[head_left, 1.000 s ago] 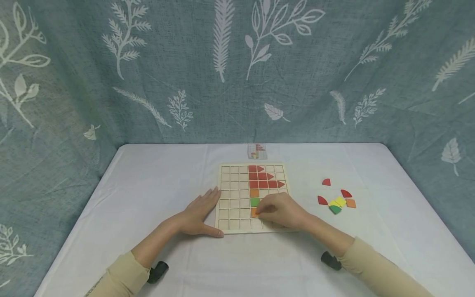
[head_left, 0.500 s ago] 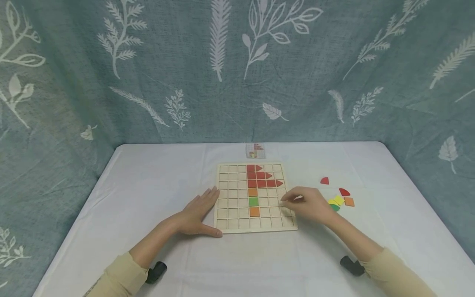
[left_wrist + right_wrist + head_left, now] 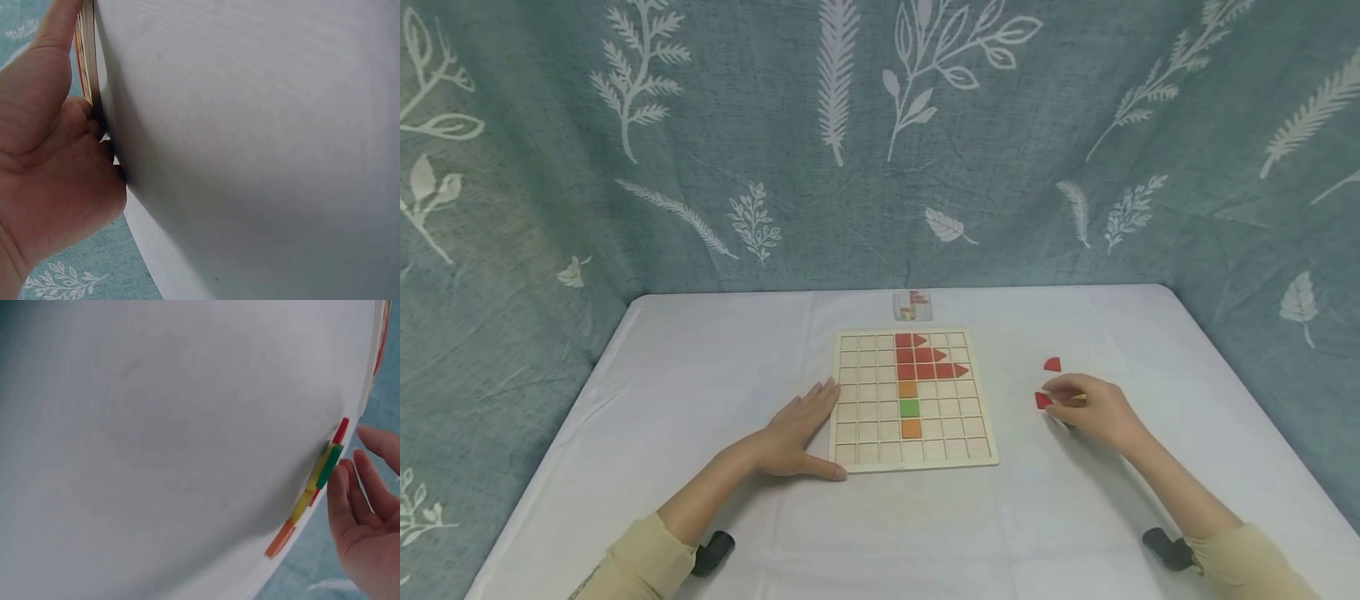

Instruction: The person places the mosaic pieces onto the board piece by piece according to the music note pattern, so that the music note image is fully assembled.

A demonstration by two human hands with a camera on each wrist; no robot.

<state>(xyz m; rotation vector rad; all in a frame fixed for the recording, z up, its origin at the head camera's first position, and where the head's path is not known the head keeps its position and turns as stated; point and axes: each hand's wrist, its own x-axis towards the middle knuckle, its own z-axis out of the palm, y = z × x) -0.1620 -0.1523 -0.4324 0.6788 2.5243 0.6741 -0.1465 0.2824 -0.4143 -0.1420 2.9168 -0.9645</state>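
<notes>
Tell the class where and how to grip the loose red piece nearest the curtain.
Probably pinch the red piece across its curved edge and a straight edge, the right hand coming from above: it lies flat on the table, by itself.

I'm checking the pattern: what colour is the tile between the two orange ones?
The tile is green, seen best in the head view.

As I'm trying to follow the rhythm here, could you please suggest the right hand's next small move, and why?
I'd suggest gently pinching the green piece: the right hand appears to hold nothing and is close to it, and the board has many unfilled squares.
</notes>
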